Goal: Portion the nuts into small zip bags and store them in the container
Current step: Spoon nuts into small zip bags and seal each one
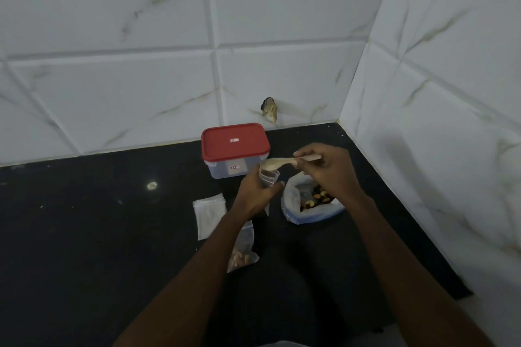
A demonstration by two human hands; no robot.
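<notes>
Head view: a small clear plastic zip bag point(269, 177) is held upright by the left hand point(253, 195), in front of the box and just left of the big bag of nuts. The left grip is wrapped round the bag, thumb on one side and fingers on the other. The mouth of the bag is open at the top. Whether the bag's bottom touches the black tabletop point(112, 234) cannot be told.

A pale spoon point(275, 164) is held by the right hand point(328, 170). Its handle is pinched in a narrow grip between the thumb and the fingers. The bowl of the spoon is placed right over the mouth of the bag. What is in the spoon cannot be told.

Just under the right hand, a big clear plastic bag of mixed nuts point(310, 203) is set on the tabletop, open at the top. Pale curved nuts and dark bits are seen inside.

Behind the hands, near the wall, a clear plastic box with a red lid point(235, 146) is set, with the lid on.

Left of the left arm, a flat pile of empty small clear bags point(210, 214) is laid. Closer in, a small filled bag of nuts point(242, 255) is laid flat, partly hidden by the left arm.

Behind it all, a white tiled wall point(112, 79) with grey streaks is seen. A dark chipped spot point(269, 110) is seen on it above the box.
</notes>
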